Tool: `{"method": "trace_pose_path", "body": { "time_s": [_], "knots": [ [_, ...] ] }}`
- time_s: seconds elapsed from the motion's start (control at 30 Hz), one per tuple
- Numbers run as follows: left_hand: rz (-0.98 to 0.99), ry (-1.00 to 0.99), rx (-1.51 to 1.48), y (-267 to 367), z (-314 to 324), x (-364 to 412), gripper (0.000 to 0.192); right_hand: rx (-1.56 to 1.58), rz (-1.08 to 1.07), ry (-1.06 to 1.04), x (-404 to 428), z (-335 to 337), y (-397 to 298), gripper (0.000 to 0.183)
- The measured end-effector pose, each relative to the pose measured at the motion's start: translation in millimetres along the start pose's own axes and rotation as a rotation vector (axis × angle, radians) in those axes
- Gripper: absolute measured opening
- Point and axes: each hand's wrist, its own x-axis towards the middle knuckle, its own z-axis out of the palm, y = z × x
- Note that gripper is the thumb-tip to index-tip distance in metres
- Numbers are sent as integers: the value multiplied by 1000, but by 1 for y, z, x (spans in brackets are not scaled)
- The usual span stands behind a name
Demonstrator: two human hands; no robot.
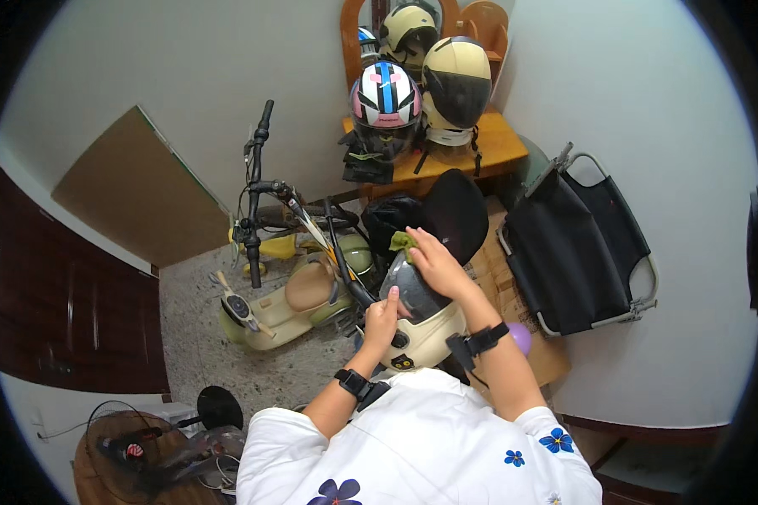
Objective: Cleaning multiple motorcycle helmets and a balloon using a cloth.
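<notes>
In front of my chest sits a cream motorcycle helmet (426, 338) with a dark tinted visor (417, 306) and an owl-like sticker on its shell. My left hand (379, 320) grips the visor's left edge, thumb pointing up. Under the fingers of my right hand (441, 265) is a crumpled green cloth (403, 240), pressed at the visor's far edge. That palm lies along the visor's right side. Both wrists wear black straps with small devices. The helmet's underside is hidden from view.
A bicycle handlebar (254, 189) and a cream ride-on scooter (278, 322) stand left. Ahead, a pink-white-blue helmet (386, 95) and another cream helmet (458, 60) rest on a wooden dresser (499, 140). A folded black chair (575, 252) leans right; a purple balloon (520, 339) lies below.
</notes>
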Motion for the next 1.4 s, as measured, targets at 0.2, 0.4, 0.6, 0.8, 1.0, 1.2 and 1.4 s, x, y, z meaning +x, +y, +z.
{"method": "trace_pose_path", "body": {
  "time_s": [0.2, 0.4, 0.6, 0.8, 1.0, 1.2, 1.4],
  "knots": [
    [-6, 86, -7, -24, -26, 11, 71, 927, 518, -193, -39, 8, 73, 49],
    [-73, 103, 110, -6, -27, 5, 68, 1011, 685, 8, -81, 5, 47, 49],
    [-81, 129, 161, 0, -16, 6, 71, 330, 235, 45, -86, -14, 15, 48],
    [-98, 120, 177, 5, -9, 11, 82, -377, -155, -38, -76, -16, -73, 52],
    [-71, 119, 97, -12, -5, 13, 86, -471, -329, -63, -75, 4, -87, 53],
    [21, 126, 187, -4, -11, 7, 68, -440, -266, -58, -42, 4, -81, 47],
    [65, 62, 138, 3, -10, 9, 48, -288, -38, -32, -10, 5, -43, 46]
  ]
}}
